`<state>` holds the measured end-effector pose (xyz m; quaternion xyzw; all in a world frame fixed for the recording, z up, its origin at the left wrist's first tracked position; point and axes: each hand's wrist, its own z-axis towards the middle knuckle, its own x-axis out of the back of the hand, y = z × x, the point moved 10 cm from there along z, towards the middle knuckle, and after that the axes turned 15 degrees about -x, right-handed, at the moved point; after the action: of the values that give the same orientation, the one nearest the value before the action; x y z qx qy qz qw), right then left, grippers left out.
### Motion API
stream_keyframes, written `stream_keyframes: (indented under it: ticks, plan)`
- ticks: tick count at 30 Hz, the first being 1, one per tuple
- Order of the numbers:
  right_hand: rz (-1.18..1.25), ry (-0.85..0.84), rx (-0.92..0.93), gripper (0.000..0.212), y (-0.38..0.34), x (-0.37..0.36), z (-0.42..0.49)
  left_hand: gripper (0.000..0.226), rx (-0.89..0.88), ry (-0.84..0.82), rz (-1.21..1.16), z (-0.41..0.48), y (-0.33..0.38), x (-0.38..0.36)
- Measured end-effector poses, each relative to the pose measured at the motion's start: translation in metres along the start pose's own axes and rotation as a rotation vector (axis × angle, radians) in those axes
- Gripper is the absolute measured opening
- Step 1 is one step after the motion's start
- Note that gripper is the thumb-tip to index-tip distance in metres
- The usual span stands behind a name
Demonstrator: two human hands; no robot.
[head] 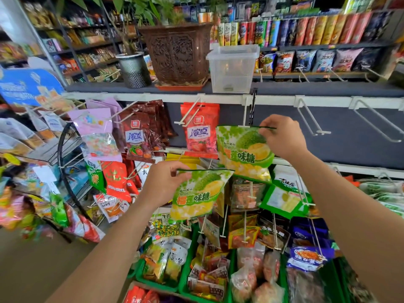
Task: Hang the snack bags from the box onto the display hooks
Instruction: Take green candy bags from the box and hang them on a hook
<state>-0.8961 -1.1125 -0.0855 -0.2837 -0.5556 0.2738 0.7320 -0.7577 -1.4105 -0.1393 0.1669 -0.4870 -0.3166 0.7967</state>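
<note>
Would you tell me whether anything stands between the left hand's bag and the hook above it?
Yes. The upper bag, pinched by the right hand, is at the tip of the hook, right above the lower bag in the left hand. The empty hooks to the right have nothing visible before them.

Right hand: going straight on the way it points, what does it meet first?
Probably the white hook above the green durian bag whose top edge the right hand pinches; it points up-left. Depth is unclear.
</note>
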Motion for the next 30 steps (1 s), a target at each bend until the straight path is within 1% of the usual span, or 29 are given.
stream_keyframes:
  ticks: [8, 10, 15, 24, 27, 30]
  plan:
    - [-0.020, -0.028, -0.058, 0.006, 0.004, -0.014, 0.005, 0.005, -0.024, 0.008, 0.017, 0.005, 0.004, -0.005]
    - [-0.018, -0.007, -0.076, 0.008, 0.006, -0.015, 0.008, 0.007, -0.028, 0.011, 0.020, 0.005, 0.006, -0.006]
    - [-0.137, 0.060, -0.119, 0.013, 0.009, -0.023, 0.021, 0.008, -0.030, 0.020, 0.016, 0.009, 0.006, -0.008]
    - [-0.196, 0.139, -0.162, 0.015, 0.009, -0.038, 0.071, 0.006, -0.035, 0.010, 0.002, 0.041, 0.002, -0.018]
    - [-0.198, 0.133, -0.173, 0.015, 0.013, -0.040, 0.083, 0.006, -0.043, 0.000, -0.025, 0.047, 0.000, -0.024]
    - [-0.150, 0.138, -0.164, 0.026, 0.014, -0.036, 0.078, 0.004, -0.056, -0.013, -0.011, 0.050, -0.002, -0.030]
